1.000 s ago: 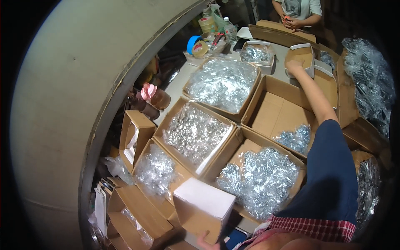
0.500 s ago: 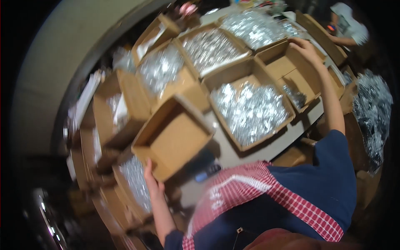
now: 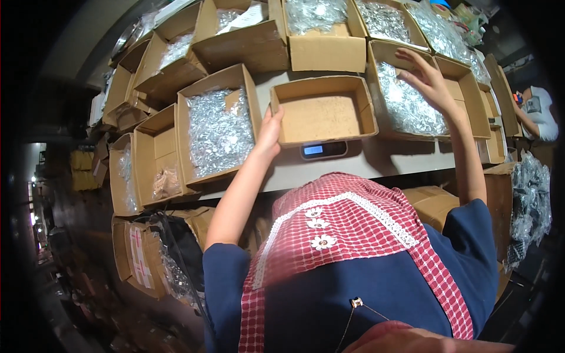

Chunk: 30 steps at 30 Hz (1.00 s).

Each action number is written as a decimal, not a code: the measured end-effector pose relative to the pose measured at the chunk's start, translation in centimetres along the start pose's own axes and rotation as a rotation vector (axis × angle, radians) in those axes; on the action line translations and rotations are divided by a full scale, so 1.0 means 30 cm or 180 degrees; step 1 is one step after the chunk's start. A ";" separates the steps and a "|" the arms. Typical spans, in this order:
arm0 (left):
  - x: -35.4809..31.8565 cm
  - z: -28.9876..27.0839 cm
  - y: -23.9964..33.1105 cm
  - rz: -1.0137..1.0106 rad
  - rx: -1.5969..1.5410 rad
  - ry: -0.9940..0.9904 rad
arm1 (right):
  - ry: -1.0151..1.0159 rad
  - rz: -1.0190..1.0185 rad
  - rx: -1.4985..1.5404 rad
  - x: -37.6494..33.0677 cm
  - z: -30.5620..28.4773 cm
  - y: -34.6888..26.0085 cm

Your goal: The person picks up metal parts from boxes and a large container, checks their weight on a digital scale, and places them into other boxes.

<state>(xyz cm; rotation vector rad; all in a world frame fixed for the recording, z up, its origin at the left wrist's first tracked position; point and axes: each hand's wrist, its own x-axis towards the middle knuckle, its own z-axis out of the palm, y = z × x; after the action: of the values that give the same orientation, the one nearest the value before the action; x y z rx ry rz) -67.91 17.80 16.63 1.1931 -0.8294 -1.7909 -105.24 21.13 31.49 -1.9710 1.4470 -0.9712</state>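
Observation:
A shallow cardboard box (image 3: 323, 115) with a bare bottom stands level in front of me. My left hand (image 3: 269, 130) grips its left wall. Under the box's near edge shows a small scale (image 3: 324, 150) with a lit blue display; the box seems to rest on it, though the contact is hidden. To the right, my right hand (image 3: 425, 79) hovers over a box (image 3: 406, 136) full of shiny clear packets (image 3: 406, 106). Its fingers are spread and hold nothing. Whether its fingertips touch any packet I cannot tell.
Another box of shiny packets (image 3: 218, 132) stands left of my left hand. Several more open boxes line the far side of the table (image 3: 388, 162). At the far right are a person (image 3: 538, 112) and a heap of clear wrapped packets (image 3: 529, 206).
The cardboard box in my left hand was tilted and now stands level at the scale. My right hand has left the rim of a neighbouring box and is over the packets. The view has turned.

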 end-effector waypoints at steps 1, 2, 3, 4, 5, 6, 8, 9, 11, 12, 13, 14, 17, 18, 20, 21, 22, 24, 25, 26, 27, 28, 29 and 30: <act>0.011 -0.016 -0.003 0.0053 -0.0086 -0.0151 | 0.0012 0.0000 0.0029 0.003 0.044 -0.015; 0.018 -0.034 -0.009 0.0108 -0.0174 -0.0297 | -0.0051 0.0145 -0.0175 0.004 0.072 -0.031; 0.018 -0.041 -0.002 -0.0027 -0.0062 -0.0134 | -0.0050 0.0198 -0.0099 0.011 0.115 -0.048; 0.010 -0.032 0.028 -0.0145 0.0129 -0.0255 | -0.0010 0.0283 -0.0233 0.017 0.134 -0.052; -0.003 -0.027 0.055 -0.0262 0.0314 -0.0364 | 0.0025 0.0361 -0.0366 0.016 0.147 -0.049; -0.003 -0.049 0.075 -0.0184 0.0878 -0.0366 | 0.0108 0.0400 -0.0632 0.013 0.170 -0.056; -0.047 -0.058 0.190 -0.0266 0.1438 -0.0813 | 0.0275 0.0466 -0.1275 -0.021 0.163 0.034; -0.138 -0.007 0.362 -0.0652 0.1961 -0.0988 | 0.0379 0.0538 -0.1678 -0.067 0.131 0.130; -0.077 -0.155 0.430 0.0016 0.1654 -0.1380 | 0.0306 0.1214 -0.1344 -0.110 0.105 0.231; -0.066 -0.220 0.544 0.0261 0.1665 -0.1564 | 0.0219 0.1335 -0.1191 -0.135 0.103 0.240; -0.087 -0.292 0.688 0.0326 0.1806 -0.1540 | 0.0178 0.1864 -0.0963 -0.154 0.122 0.230; -0.086 -0.354 0.816 0.0401 0.1791 -0.1478 | 0.0179 0.1988 -0.0942 -0.195 0.113 0.265; -0.066 -0.598 1.163 0.0295 0.1815 -0.0881 | 0.0573 0.1598 -0.0668 -0.275 0.163 0.317; -0.026 -0.685 1.261 0.0393 0.1981 -0.0611 | 0.0866 0.1329 -0.0824 -0.333 0.140 0.370; 0.030 -0.869 1.441 0.0747 0.2355 0.0102 | 0.1279 0.1651 0.0266 -0.338 0.171 0.384; 0.115 -1.027 1.500 0.0969 0.2763 0.0618 | 0.1506 0.1591 0.0032 -0.323 0.196 0.377; 0.248 -1.195 1.525 0.1525 0.3065 0.1278 | 0.1640 0.1737 -0.0023 -0.321 0.205 0.372; 0.490 -1.436 1.556 0.1688 0.4302 0.2208 | 0.1669 0.1560 -0.0905 -0.325 0.226 0.365; 0.596 -1.485 1.541 0.1035 0.4203 0.2219 | 0.1661 0.1678 -0.1125 -0.325 0.224 0.342; 0.663 -1.622 1.522 0.0773 0.4339 0.2242 | 0.1526 0.1610 -0.1132 -0.284 0.238 0.350; 0.677 -1.758 1.534 0.0496 0.4502 0.2318 | 0.1385 0.1517 -0.1081 -0.243 0.269 0.385; 0.848 -1.626 1.410 0.0055 0.4262 0.1623 | 0.1489 0.1640 -0.1417 -0.304 0.238 0.332; 0.933 -1.544 1.337 -0.0247 0.4624 0.1444 | 0.1655 0.1638 -0.1487 -0.337 0.224 0.294; 0.964 -1.540 1.302 -0.0309 0.5313 0.0745 | 0.1634 0.1713 -0.1619 -0.336 0.223 0.271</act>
<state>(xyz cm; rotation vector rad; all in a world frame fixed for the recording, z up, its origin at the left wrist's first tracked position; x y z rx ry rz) -20.71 -29.45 22.57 2.3179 -2.2487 -0.6514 -106.58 28.15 18.76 -1.5223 2.5535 -0.9517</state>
